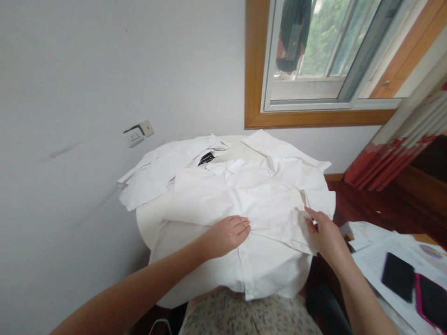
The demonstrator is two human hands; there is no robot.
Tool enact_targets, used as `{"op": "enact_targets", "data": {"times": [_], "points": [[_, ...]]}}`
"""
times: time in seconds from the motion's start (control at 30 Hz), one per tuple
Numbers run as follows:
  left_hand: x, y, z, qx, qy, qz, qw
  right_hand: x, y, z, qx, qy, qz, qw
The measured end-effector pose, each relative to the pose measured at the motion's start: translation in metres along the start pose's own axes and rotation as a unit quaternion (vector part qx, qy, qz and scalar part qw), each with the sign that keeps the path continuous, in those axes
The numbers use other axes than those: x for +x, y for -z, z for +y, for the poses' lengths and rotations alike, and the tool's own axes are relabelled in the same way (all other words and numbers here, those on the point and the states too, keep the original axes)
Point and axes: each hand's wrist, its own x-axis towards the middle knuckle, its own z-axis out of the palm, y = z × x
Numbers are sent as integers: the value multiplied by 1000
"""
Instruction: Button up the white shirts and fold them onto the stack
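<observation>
Left fingers [241, 225]: flat, empty.
Right fingers [313, 214]: narrow; I can't tell if gripping.
Shirt [263, 202]: under my left fingers, beside my right; seemingly being smoothed.
Shirt edge: wants a light pinch, I judge.

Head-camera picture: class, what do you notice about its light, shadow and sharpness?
Head view: pale, low-contrast folds on the white cloth shirt; head view: hazy, bright green foliage outdoors; head view: the grey-white wall darkening beside the round cream table; head view: print too soft to read on the white paper sheet.
</observation>
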Motion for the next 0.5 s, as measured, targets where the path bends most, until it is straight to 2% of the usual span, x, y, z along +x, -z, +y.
{"op": "enact_targets", "data": {"times": [0.07,0.17,0.23,0.3,0.4,0.5], "points": [[-2,2,3,-36,24,-20,999,-7,2,1,-62,13,-10,998],[0,12,2,-91,69,-43,993,-10,8,8,-111,48,39,992],[-1,22,-4,-111,99,-40,988,-8,14,9,-100,75,84,989],[-10,30,-14,-111,137,-30,984,-7,17,2,-65,105,98,987],[-40,34,-31,-86,202,-31,975,-11,14,-24,-10,173,46,984],[-80,34,-44,-53,233,-65,969,-23,5,-50,-5,225,-27,974]]}}
